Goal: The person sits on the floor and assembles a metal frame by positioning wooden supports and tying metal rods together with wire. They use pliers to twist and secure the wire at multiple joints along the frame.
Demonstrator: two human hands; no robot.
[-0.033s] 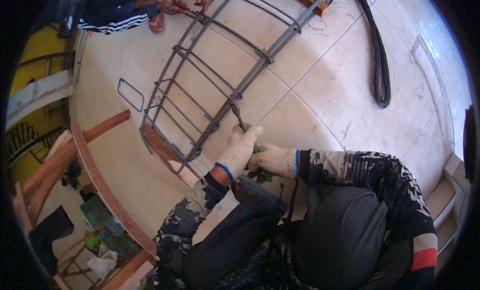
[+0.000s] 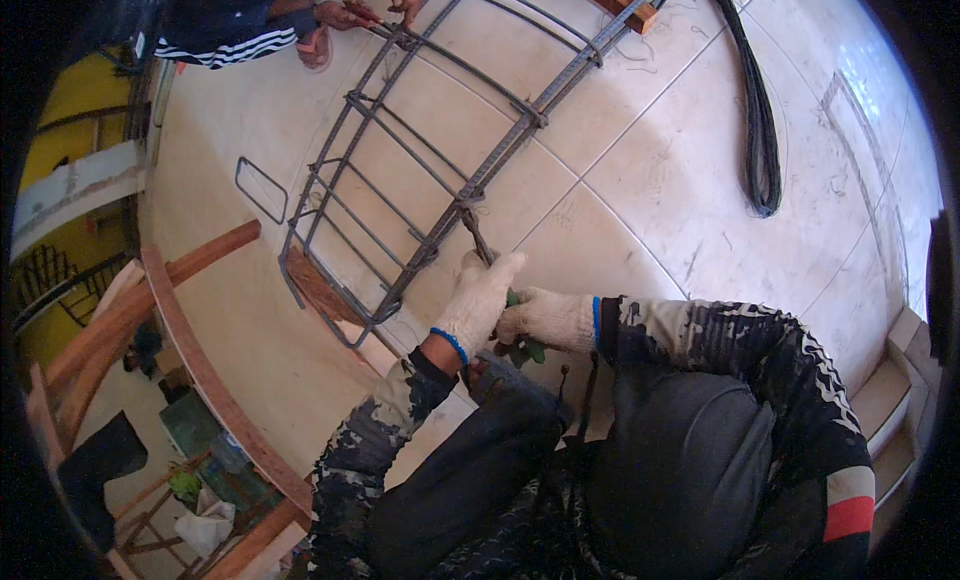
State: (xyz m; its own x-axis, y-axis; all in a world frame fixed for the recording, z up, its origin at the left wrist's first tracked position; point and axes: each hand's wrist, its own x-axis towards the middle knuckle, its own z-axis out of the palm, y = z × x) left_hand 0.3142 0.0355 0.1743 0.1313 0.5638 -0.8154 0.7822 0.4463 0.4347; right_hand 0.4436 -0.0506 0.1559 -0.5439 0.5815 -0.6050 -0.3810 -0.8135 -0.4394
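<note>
A cage of steel reinforcing bars with tied stirrups lies across the tiled floor in front of me. Against the joint on its near long bar rests the metal end of a pair of pincers. My left hand, in a white knit glove, is closed around the metal part just below that joint. My right hand, gloved the same way, is closed on the green handles, which show beneath and beside the fingers. The gloves hide the middle of the tool. At the joint, the tie wire is too small to make out.
Another person's hands work at the cage's far left corner. Wood blocks support the cage. A loose stirrup lies left of it, a bundle of dark wire at right. Curved timbers stand at left; steps are at right.
</note>
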